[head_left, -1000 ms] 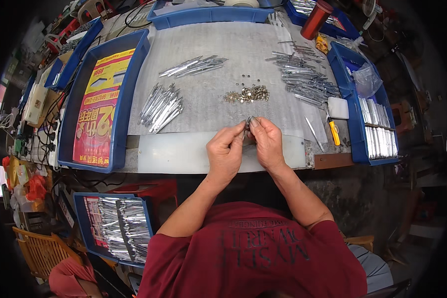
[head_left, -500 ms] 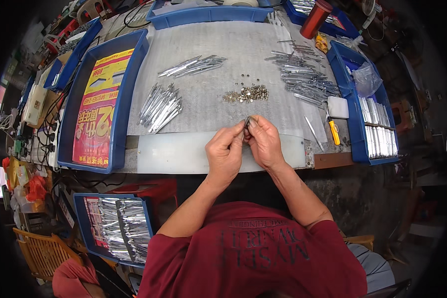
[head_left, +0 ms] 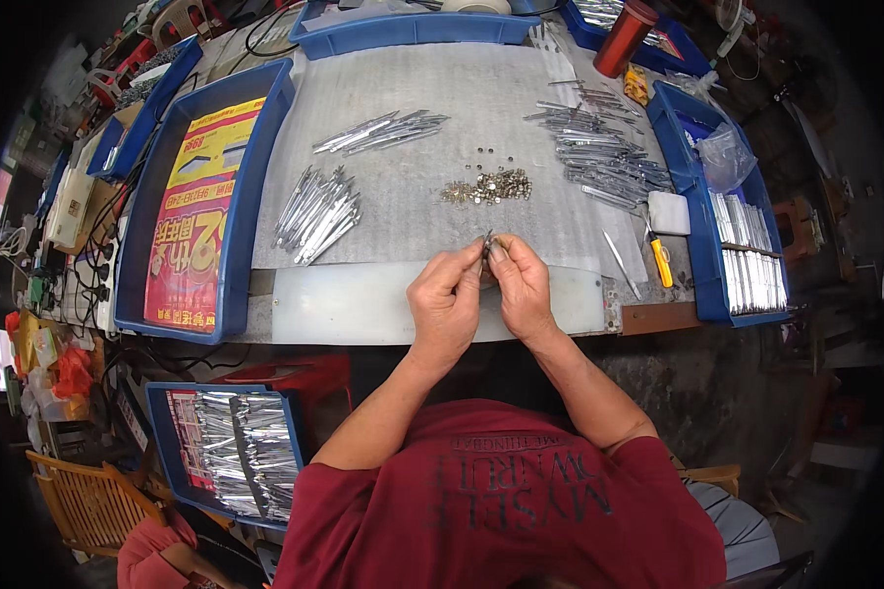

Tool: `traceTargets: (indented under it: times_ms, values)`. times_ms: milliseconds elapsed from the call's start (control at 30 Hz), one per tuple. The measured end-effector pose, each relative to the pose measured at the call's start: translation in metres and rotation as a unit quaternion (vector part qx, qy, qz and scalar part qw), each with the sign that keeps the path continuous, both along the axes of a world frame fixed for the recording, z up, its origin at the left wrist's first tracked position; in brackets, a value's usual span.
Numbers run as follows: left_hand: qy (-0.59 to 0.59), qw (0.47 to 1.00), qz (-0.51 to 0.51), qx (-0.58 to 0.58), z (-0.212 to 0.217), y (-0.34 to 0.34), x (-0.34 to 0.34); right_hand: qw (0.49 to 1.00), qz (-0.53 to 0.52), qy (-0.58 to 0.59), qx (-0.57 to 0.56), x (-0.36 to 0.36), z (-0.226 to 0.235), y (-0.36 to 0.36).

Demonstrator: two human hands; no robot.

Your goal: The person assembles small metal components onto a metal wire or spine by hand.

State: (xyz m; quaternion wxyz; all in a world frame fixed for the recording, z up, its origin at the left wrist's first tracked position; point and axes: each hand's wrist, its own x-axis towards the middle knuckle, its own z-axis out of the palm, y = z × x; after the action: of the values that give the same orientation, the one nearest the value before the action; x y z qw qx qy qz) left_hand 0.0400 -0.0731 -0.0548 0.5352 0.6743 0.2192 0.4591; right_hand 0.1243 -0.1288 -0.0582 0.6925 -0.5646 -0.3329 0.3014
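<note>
My left hand (head_left: 444,296) and my right hand (head_left: 524,287) meet over the near edge of the table, fingers pinched together. Between the fingertips shows a small, dark metal piece (head_left: 488,239), mostly hidden by the fingers, so its full shape does not show. Just beyond the hands lies a heap of small brass-coloured metal parts (head_left: 496,185), with a few loose ones behind it. Slim silver metal strips (head_left: 316,211) form a pile to the left, and another bundle of strips (head_left: 381,131) lies farther back. More strips (head_left: 609,152) spread at the right.
A yellow-handled screwdriver (head_left: 662,263), a white block (head_left: 668,212) and a single strip (head_left: 622,263) lie at the right. Blue trays stand left (head_left: 231,294) and right (head_left: 692,187). A red cylinder (head_left: 626,39) stands at the back right. A tray of strips (head_left: 290,442) sits low on the left.
My right hand's fingers have shifted slightly around the metal piece, which shows a little more. My left hand stays nearly in place. At the lower left, another person's arm has moved.
</note>
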Motion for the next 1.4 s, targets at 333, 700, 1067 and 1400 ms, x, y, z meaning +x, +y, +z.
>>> traceTargets:
  times_ms: [333, 700, 1067, 1400]
  values:
    - [-0.016, 1.000, 0.014, 0.008, 0.005, 0.000, 0.003, 0.979, 0.062, 0.186, 0.052, 0.006, 0.003, 0.005]
    - [0.012, 1.000, 0.015, 0.018, 0.001, 0.002, 0.002, 0.994, 0.057, 0.086, 0.026, 0.008, -0.001, 0.002]
    - [0.022, 1.000, 0.008, 0.013, 0.000, 0.005, 0.003, 0.998, 0.054, 0.035, 0.014, 0.009, 0.001, 0.004]
    - [-0.016, 0.996, -0.030, -0.081, -0.001, 0.010, 0.012, 0.993, 0.049, 0.108, 0.029, 0.023, 0.000, 0.011]
